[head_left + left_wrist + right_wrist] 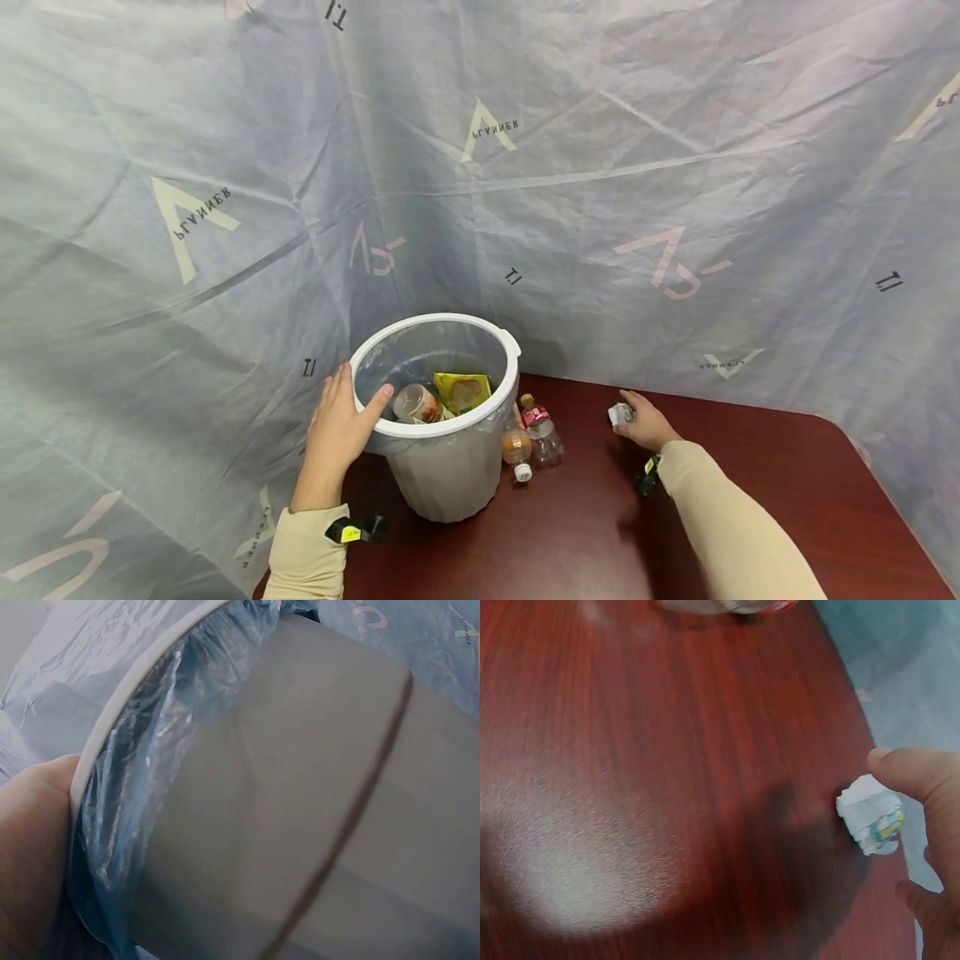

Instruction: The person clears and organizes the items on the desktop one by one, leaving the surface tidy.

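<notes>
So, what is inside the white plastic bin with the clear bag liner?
Inside the white plastic bin lie a crumpled cup and a yellow snack packet, on top. Anything beneath them is hidden by the bin's wall. The left hand grips the rim.

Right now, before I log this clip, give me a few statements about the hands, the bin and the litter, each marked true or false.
1. The left hand grips the bin by its rim. True.
2. The right hand holds a bottle. False: it pinches a crumpled paper at the table's far edge.
3. Two bottles lie on the table beside the bin. True.
4. The bin has nothing in it. False: a yellow packet and a cup show inside.
5. The bin has a plastic liner. True.
6. The bin lies on its side. False: it stands upright on the table.
</notes>
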Tool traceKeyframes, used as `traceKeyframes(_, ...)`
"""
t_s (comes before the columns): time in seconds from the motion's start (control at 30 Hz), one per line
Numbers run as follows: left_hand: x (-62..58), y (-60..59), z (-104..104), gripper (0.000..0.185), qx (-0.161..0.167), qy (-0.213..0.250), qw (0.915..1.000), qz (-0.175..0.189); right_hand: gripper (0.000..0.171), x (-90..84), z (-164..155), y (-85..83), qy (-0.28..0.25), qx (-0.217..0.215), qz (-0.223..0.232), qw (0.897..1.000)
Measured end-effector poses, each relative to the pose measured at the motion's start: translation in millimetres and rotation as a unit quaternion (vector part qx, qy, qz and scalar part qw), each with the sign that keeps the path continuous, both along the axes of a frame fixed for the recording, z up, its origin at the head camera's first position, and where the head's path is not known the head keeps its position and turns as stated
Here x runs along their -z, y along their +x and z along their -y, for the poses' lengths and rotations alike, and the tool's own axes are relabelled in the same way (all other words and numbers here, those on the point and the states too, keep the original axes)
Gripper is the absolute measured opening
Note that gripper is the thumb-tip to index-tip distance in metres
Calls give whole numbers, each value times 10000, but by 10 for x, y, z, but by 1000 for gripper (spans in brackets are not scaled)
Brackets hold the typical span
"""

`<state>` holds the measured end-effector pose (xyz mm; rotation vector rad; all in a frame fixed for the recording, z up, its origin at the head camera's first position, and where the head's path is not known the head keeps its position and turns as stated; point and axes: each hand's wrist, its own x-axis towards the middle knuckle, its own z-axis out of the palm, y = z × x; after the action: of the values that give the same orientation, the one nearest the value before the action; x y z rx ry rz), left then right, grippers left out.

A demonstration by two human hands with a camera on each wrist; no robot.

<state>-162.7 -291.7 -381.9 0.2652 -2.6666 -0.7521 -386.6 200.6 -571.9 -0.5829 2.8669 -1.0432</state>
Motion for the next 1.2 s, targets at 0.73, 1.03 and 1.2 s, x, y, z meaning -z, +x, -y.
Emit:
traceKeyframes(0.73,1,6,-23,100,-5,27,10000,76,27,350,83,169,950,360,-1054,9892)
traceKeyframes(1.03,-8,16,-14,101,-13,33,10000,61,24,348,100,180,1311,657,-1179,9821)
traceKeyframes(1.2,-4,7,-2,100,-25,13,10000,47,19,296,116,167,998,844,-868,9876)
